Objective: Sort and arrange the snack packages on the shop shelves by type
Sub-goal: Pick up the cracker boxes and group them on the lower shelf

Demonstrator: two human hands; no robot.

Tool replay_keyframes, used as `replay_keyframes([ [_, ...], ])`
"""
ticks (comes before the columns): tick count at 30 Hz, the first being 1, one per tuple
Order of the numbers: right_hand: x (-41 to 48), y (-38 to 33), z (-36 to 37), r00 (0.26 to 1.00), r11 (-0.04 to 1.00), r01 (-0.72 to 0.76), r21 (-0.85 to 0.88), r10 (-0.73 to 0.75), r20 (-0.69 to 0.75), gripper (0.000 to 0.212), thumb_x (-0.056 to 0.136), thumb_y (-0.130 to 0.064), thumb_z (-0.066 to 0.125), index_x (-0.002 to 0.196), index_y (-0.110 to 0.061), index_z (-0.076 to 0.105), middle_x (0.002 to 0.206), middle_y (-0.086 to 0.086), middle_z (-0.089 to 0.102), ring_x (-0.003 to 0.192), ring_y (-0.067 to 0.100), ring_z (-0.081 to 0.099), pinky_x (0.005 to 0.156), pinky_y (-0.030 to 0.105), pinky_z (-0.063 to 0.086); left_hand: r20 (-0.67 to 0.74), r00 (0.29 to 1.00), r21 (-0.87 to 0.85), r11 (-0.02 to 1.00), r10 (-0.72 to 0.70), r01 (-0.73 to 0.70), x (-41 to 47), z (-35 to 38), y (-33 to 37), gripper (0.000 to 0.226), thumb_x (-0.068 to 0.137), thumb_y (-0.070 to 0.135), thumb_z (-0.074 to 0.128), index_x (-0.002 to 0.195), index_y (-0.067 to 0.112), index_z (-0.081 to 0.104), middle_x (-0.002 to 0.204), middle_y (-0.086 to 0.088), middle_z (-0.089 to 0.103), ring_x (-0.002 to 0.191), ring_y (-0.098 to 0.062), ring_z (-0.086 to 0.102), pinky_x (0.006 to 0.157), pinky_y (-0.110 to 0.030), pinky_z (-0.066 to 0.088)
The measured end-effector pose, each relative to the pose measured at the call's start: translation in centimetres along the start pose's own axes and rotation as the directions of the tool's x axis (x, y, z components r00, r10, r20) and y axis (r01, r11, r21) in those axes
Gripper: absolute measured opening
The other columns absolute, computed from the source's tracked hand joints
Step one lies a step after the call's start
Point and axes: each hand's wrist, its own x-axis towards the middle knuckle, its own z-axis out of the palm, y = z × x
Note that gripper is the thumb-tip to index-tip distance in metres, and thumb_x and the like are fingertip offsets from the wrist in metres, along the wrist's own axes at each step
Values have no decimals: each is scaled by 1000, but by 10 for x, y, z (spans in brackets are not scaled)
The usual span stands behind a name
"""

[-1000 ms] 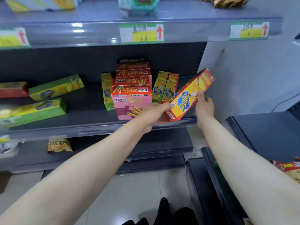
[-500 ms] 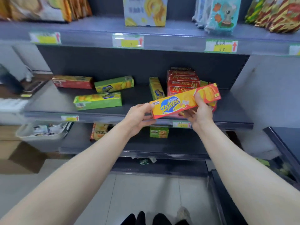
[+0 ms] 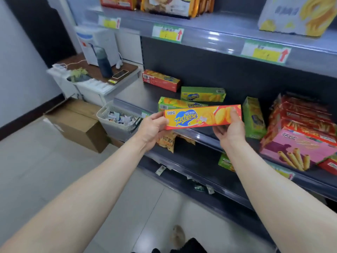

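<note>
I hold a long red-and-yellow Zecheese biscuit box point(image 3: 198, 117) level in front of the middle shelf point(image 3: 206, 136). My left hand point(image 3: 152, 127) grips its left end and my right hand point(image 3: 230, 130) grips its right end. On the shelf behind lie a matching red box point(image 3: 161, 83) at the far left and two green boxes point(image 3: 203, 94) point(image 3: 175, 103) flat. A third green box point(image 3: 254, 117) stands on end. To the right sits a stack of red and pink stick-biscuit boxes point(image 3: 302, 139).
Snack bags and boxes line the top shelf point(image 3: 228, 28). A chip bag point(image 3: 166, 141) and a green pack point(image 3: 225, 161) lie on the lower shelf. A white basket point(image 3: 118, 121), a cardboard box point(image 3: 80, 123) and a side table with a water dispenser point(image 3: 98, 46) stand to the left.
The box has gone from tilted at the shelf's right end to level and further left along the shelf. My view has swung left with it. Both hands have kept their hold.
</note>
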Motion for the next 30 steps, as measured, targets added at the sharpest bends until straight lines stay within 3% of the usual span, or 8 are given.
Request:
replay_keyframes([
  [4, 20, 23, 49, 997, 990, -46, -137, 53, 53, 34, 89, -36, 61, 116, -16, 54, 106, 5, 65, 97, 20, 64, 80, 38, 56, -203, 979, -61, 997, 33, -47, 22, -34, 19, 26, 87, -5, 45, 90, 15, 61, 65, 3, 71, 62, -12, 64, 74, -32, 49],
  [8, 40, 41, 105, 995, 967, -43, -253, 65, 79, 39, 89, -32, 63, 121, -13, 53, 111, 6, 63, 96, 17, 61, 87, 36, 54, -399, 915, -59, 994, 65, -96, 51, -62, 41, 26, 89, -1, 48, 112, 11, 50, 78, -5, 64, 71, -14, 59, 68, -31, 48],
  [11, 58, 54, 135, 993, 916, -5, -402, 52, 106, 51, 88, -37, 62, 131, -13, 47, 128, 7, 55, 111, 23, 54, 100, 40, 44, -471, 879, -51, 993, 73, -109, 71, -78, 50, 29, 89, 0, 46, 116, 12, 49, 77, -3, 64, 68, -13, 60, 63, -28, 47],
  [15, 79, 67, 163, 991, 829, 43, -558, 35, 129, 55, 91, -40, 56, 133, -7, 44, 137, 10, 48, 119, 26, 49, 97, 38, 39, -520, 852, -63, 992, 63, -112, 103, -97, 59, 30, 90, 2, 44, 117, 13, 51, 80, -2, 63, 70, -12, 59, 64, -24, 46],
  [20, 110, 78, 191, 992, 780, 68, -622, 13, 125, 35, 91, -39, 56, 112, -11, 58, 115, 9, 62, 88, 20, 54, 78, 29, 40, -488, 871, -92, 989, 59, -119, 162, -117, 67, 34, 93, 4, 40, 124, 13, 52, 84, 0, 62, 74, -10, 59, 70, -21, 46],
  [22, 123, 82, 200, 996, 757, 83, -648, -41, 80, 39, 91, -41, 57, 117, -13, 57, 121, 6, 59, 96, 22, 55, 79, 28, 38, -445, 894, -83, 992, 51, -98, 189, -125, 69, 35, 93, 4, 41, 125, 12, 52, 85, -1, 63, 76, -11, 60, 73, -23, 45],
  [25, 143, 88, 221, 995, 692, 71, -718, -99, 3, 57, 91, -49, 52, 131, -8, 49, 135, 9, 50, 121, 28, 50, 96, 33, 41, -369, 929, -53, 997, 40, -64, 229, -142, 75, 34, 91, 1, 44, 122, 11, 53, 85, -1, 65, 76, -11, 60, 72, -22, 45],
  [30, 165, 106, 260, 985, 563, 60, -825, -168, -43, 57, 95, -50, 42, 130, -7, 52, 135, 12, 52, 124, 33, 48, 104, 44, 39, -326, 945, 17, 1000, 14, -9, 289, -175, 83, 41, 86, -8, 43, 123, 5, 53, 91, -7, 62, 71, -11, 56, 63, -19, 40],
])
